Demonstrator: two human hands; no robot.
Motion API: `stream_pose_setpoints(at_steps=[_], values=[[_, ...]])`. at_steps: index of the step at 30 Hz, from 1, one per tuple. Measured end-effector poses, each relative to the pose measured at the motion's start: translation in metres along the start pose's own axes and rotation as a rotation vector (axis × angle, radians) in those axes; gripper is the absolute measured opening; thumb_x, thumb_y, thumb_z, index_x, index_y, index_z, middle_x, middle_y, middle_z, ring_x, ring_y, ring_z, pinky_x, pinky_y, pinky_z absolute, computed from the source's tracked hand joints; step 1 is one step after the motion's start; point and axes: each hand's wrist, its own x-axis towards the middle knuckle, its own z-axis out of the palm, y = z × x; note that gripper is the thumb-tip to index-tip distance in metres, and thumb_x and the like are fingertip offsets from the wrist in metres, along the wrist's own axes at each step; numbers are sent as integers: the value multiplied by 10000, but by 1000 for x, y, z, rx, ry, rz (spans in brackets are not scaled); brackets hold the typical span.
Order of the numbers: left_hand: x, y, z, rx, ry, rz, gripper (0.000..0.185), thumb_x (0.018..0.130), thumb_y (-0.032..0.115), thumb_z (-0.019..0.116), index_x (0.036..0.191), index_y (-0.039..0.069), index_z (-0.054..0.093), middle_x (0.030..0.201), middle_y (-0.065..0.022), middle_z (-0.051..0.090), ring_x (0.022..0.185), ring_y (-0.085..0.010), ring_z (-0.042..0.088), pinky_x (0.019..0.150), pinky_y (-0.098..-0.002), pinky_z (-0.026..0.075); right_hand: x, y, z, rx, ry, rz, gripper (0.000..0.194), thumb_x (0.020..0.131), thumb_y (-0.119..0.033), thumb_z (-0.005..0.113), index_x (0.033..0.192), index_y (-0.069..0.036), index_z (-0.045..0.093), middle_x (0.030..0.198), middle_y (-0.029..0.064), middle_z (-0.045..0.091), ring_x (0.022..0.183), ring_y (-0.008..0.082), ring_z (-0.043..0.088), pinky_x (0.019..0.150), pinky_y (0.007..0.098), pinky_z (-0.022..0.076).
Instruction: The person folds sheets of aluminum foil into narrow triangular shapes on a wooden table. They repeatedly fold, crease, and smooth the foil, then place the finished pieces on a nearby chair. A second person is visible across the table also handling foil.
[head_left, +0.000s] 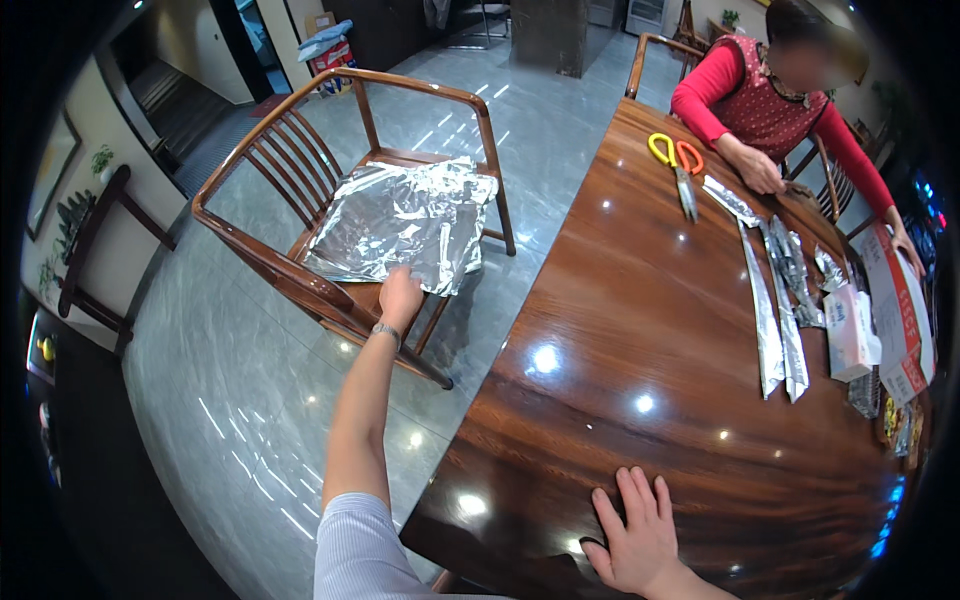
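My left hand (401, 296) reaches out over a wooden armchair (315, 281), its fingers closed at the near edge of a stack of crinkled aluminium foil sheets (405, 221). The foil lies across the seat, and a few corners hang past its edge. My fingertips are partly hidden by the hand itself. On the near end of the polished wooden table (585, 300), my right hand (637, 532) rests palm down with the fingers spread, holding nothing.
Scissors (681, 180) with yellow and orange handles lie on the table, near folded foil strips (761, 322). A tissue box (847, 330) and a red-and-white box (892, 315) stand at the right. Across the table, a person in red (772, 97) touches the red-and-white box.
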Motion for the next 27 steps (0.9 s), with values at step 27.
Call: stream_pose_setpoints(at_steps=[27], values=[[50, -27, 31, -537, 216, -6, 126, 872, 96, 606, 921, -19, 588, 876, -174, 664, 836, -308, 639, 763, -395, 485, 39, -14, 1, 16, 19, 7, 707, 822, -366, 626, 1416, -49, 413, 1501, 278, 255, 1401, 449, 225, 1129, 605, 149]])
